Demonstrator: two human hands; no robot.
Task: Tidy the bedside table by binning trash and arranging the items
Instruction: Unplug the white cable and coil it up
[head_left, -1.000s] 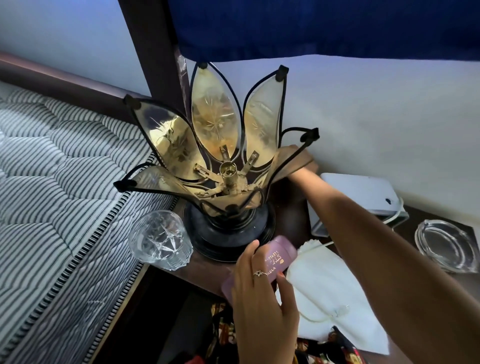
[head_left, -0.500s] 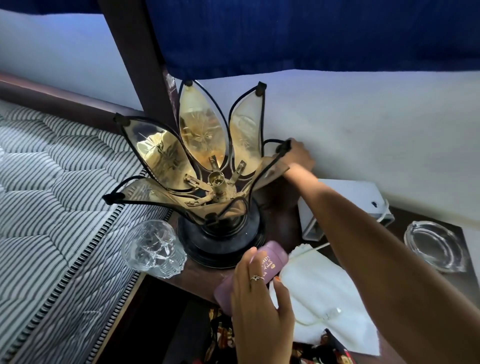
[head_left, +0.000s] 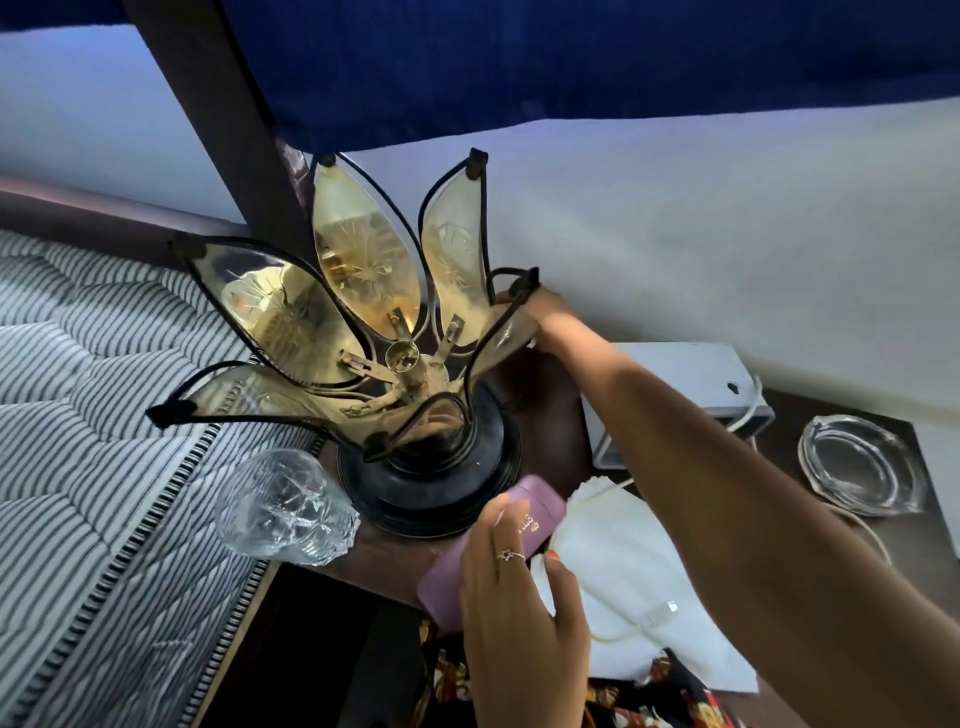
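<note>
Right hand (head_left: 540, 312) has reached further behind the lamp (head_left: 415, 374), its grip hidden so I cannot tell; left hand (head_left: 519, 608) pinches the pink case (head_left: 498, 545) just before the lamp base on the tabletop (head_left: 550, 410)

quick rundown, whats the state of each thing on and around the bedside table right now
petal lamp: upright, unlit, socket has no bulb
crystal glass: on its side at the table's edge
purple case: flat on table, held by left hand
right hand: behind the lamp, by a petal
white cloth: spread flat, cable across it
glass ashtray: upright, looks empty
white box: against the wall
</note>
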